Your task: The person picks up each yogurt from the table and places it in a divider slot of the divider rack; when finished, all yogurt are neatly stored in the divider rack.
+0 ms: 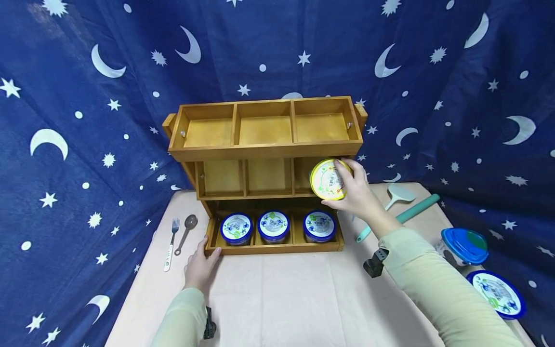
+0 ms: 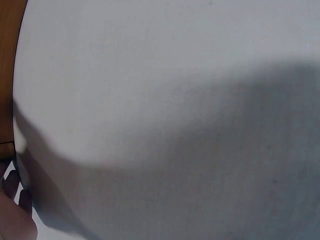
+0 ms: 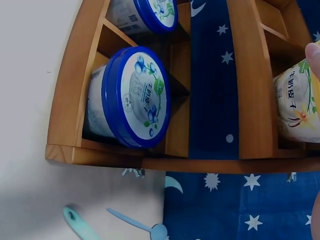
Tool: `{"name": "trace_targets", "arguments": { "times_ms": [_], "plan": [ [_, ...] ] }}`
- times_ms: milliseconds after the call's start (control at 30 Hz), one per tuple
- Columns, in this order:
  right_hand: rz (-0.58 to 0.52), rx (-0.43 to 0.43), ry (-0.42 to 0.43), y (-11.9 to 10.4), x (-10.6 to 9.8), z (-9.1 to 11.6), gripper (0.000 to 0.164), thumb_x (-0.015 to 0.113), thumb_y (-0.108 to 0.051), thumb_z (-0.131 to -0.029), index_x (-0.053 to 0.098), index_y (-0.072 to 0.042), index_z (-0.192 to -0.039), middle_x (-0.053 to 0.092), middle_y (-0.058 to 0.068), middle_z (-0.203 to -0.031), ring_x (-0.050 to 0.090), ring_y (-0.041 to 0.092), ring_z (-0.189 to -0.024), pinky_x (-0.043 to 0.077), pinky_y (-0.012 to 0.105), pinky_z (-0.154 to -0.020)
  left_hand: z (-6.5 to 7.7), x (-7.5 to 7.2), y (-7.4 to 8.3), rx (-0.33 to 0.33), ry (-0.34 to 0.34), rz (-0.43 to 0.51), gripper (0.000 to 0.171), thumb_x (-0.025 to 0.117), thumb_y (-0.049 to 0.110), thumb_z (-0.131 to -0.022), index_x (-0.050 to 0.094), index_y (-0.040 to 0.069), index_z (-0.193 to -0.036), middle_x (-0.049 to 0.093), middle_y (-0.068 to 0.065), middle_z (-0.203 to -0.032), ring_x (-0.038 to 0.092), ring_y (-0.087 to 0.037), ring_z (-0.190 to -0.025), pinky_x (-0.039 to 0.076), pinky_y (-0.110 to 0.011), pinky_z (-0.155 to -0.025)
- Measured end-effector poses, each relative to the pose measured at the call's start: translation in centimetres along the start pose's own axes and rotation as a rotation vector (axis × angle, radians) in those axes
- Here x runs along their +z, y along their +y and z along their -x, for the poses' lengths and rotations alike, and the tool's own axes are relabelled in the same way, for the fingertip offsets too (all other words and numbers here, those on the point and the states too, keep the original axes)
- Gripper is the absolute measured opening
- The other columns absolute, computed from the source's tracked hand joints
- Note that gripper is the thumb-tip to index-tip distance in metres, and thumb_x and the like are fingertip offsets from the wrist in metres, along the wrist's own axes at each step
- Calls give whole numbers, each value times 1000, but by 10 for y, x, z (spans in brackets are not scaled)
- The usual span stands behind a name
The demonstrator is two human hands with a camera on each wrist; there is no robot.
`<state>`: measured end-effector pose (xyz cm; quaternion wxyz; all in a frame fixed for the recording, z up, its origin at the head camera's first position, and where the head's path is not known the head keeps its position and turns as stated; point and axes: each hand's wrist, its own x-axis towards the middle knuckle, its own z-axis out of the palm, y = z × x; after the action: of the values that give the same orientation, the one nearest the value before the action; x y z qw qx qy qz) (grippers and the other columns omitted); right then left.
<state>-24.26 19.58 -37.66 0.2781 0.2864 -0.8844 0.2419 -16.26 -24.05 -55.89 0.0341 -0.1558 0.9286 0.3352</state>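
A three-tier wooden shelf (image 1: 264, 150) with divided compartments stands on the table. My right hand (image 1: 356, 190) grips a tub with a yellow-rimmed lid (image 1: 327, 179) at the right compartment of the middle tier, its lid facing me. In the right wrist view the side of this yellow tub (image 3: 295, 102) shows, partly cut off by the frame edge. My left hand (image 1: 201, 266) touches the bottom tier's front left corner, fingers extended along it. Blue-lidded tubs stand in the bottom tier: a left tub (image 1: 236, 228), a middle tub (image 1: 273, 225) and a right tub (image 1: 319, 225).
A fork (image 1: 171, 245) and a spoon (image 1: 186, 233) lie left of the shelf. To the right are a pale spatula (image 1: 400, 193) and a green-handled utensil (image 1: 403, 215). A blue-lidded container (image 1: 464, 246) and another blue-lidded tub (image 1: 496, 294) stand at the right edge.
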Motion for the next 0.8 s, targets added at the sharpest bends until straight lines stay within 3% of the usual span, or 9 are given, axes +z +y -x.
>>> {"name": "trace_targets", "arguments": {
  "times_ms": [267, 800],
  "plan": [
    [3, 46, -39, 0, 11, -4, 106, 92, -28, -53, 35, -2, -139, 27, 24, -137, 32, 45, -120, 37, 59, -92, 2, -1, 1, -1, 5, 4, 75, 49, 56, -90, 23, 18, -149, 34, -21, -146, 35, -46, -124, 23, -62, -97],
    [49, -39, -100, 3, 15, -9, 112, 91, -33, -55, 30, 8, -140, 28, 25, -145, 29, 39, -131, 25, 55, -103, 1, 0, -1, 17, 19, -4, 76, 50, 57, -90, 23, 18, -149, 36, -22, -144, 37, -46, -122, 25, -61, -96]
  ]
}}
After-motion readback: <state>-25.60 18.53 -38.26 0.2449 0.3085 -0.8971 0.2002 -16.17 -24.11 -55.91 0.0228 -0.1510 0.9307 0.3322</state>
